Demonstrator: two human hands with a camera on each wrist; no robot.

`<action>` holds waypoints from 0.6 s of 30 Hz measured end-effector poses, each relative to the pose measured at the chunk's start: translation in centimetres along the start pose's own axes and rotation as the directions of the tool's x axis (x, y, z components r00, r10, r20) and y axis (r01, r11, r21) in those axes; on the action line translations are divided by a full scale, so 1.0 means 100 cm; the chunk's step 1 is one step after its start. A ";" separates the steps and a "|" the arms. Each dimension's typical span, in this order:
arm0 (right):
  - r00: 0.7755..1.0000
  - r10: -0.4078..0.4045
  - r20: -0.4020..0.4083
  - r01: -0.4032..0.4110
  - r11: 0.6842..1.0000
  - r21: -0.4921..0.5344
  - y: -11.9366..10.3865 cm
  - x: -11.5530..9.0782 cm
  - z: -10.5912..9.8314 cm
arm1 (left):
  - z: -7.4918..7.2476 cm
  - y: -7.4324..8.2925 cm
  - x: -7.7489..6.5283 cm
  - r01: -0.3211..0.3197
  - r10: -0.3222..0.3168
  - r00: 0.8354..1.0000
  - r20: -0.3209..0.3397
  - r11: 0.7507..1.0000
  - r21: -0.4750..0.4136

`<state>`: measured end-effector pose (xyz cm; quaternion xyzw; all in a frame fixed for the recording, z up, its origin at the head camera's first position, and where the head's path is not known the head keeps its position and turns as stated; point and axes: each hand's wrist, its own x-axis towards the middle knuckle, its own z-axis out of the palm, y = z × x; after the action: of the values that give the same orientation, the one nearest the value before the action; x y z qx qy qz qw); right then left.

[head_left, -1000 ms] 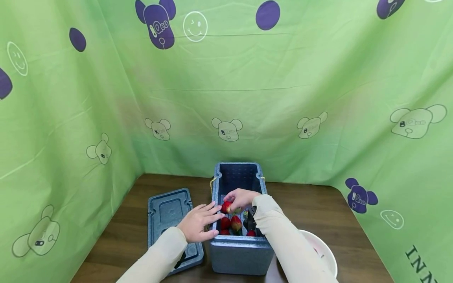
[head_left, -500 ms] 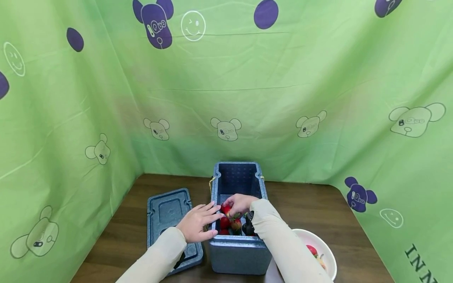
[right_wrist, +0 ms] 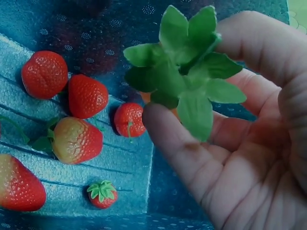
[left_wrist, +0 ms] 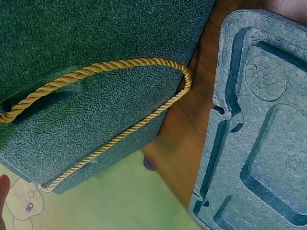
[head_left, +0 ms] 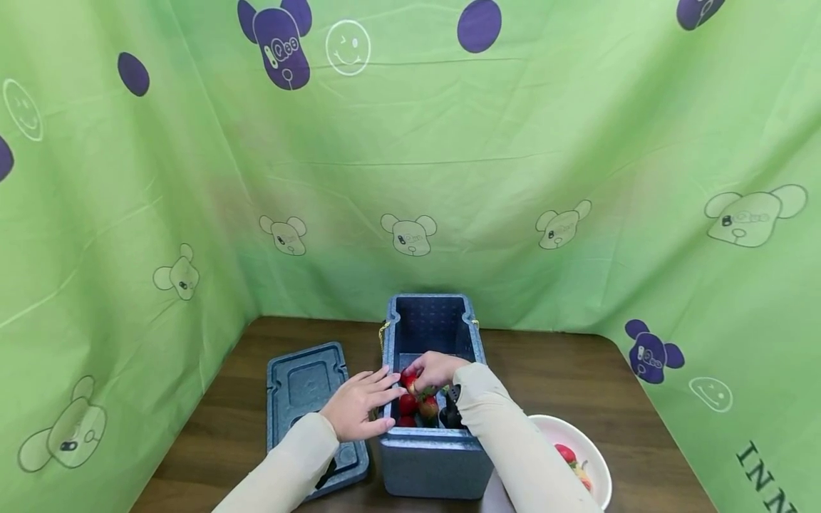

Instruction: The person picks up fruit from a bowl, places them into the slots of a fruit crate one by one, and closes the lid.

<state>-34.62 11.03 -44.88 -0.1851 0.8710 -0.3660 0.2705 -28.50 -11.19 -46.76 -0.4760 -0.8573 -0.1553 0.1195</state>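
Note:
A blue-grey foam box (head_left: 438,467) stands uncovered on the table with several red strawberries (right_wrist: 44,74) lying on its ridged floor. Reaching inside from the right, my right hand (head_left: 438,368) pinches a strawberry between thumb and fingers. In the right wrist view the green leaves (right_wrist: 184,81) of that strawberry face the camera and hide most of its fruit. My left hand (head_left: 358,404) rests on the box's left rim, fingers spread and straight. Only a fingertip (left_wrist: 4,189) of it shows in the left wrist view.
The box's foam lid (head_left: 306,381) lies on the table to the left, partly under my left forearm. A yellow rope handle (left_wrist: 129,64) hangs on the box's side. A white bowl (head_left: 601,474) with a few fruits stands at the right. Green printed cloth (head_left: 410,164) encloses the table.
My right hand has sunk slightly lower into the box with the strawberry. The right forearm has shifted left, uncovering fruits in the white bowl. My left hand stays put.

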 end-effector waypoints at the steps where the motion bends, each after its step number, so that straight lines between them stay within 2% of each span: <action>1: 1.000 -0.002 0.001 0.002 1.000 0.002 0.000 0.000 0.000 | 0.000 0.000 0.000 0.000 0.000 1.000 0.000 1.000 -0.001; 6: 1.000 0.015 -0.017 -0.015 0.999 0.030 -0.002 0.001 0.001 | 0.000 0.000 0.000 -0.011 0.011 1.000 -0.014 1.000 0.001; 12: 0.999 0.038 -0.016 -0.037 0.997 0.074 -0.001 0.002 0.002 | 0.003 -0.002 -0.001 -0.043 0.045 0.997 -0.068 0.999 0.027; 15: 0.999 0.047 -0.021 -0.046 0.998 0.044 -0.001 0.002 0.002 | 0.004 -0.003 -0.001 -0.049 0.052 0.996 -0.073 0.998 0.036; 18: 0.998 0.045 -0.036 -0.046 0.999 -0.019 -0.002 0.003 0.004 | 0.003 -0.002 -0.001 -0.030 0.031 0.998 -0.051 0.999 0.016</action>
<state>-34.58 10.55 -45.00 -0.1614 0.8832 -0.3543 0.2614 -28.65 -11.32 -47.11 -0.4842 -0.8477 -0.1590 0.1473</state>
